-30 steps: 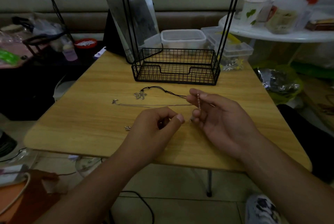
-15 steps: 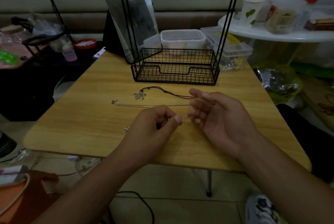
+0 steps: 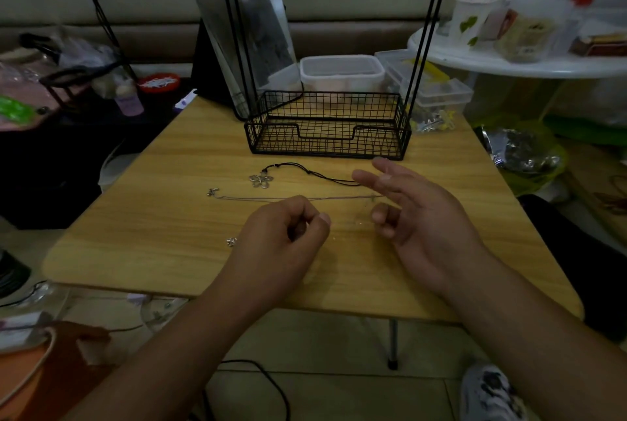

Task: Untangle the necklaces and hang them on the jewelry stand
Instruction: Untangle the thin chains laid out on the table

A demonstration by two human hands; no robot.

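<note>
The left hand (image 3: 285, 234) is hovering low over the near middle of the tabletop (image 3: 142, 227) with its fingers curled in and the thumb tip pressing toward the forefinger, as in a pinch; whether a fine chain is actually lying between them is too small and dim to tell. The right hand (image 3: 414, 213) is sitting just beside it, palm turned inward, with the upper fingers stretched out loosely toward the left and the lower fingers bending a little; it is gripping nothing that shows.

A thin silver chain (image 3: 291, 198) is lying in a nearly straight line across the tabletop, running from a small clasp at its left end toward the right hand's fingers, where its far end is blurring out. Just behind it, a black cord necklace (image 3: 305, 171) with a silver flower pendant (image 3: 260, 180) is resting flat, its cord trailing rightward to the right hand's fingertips. A small silver charm (image 3: 231, 241) is lying on the wood just left of the left hand.

Farther back, the jewelry stand (image 3: 327, 125) is standing at the rear of the tabletop: a black wire basket base with thin black uprights rising out of view. Behind it, clear plastic containers (image 3: 341, 72) are sitting beside a leaning mirror (image 3: 237, 23).
</note>
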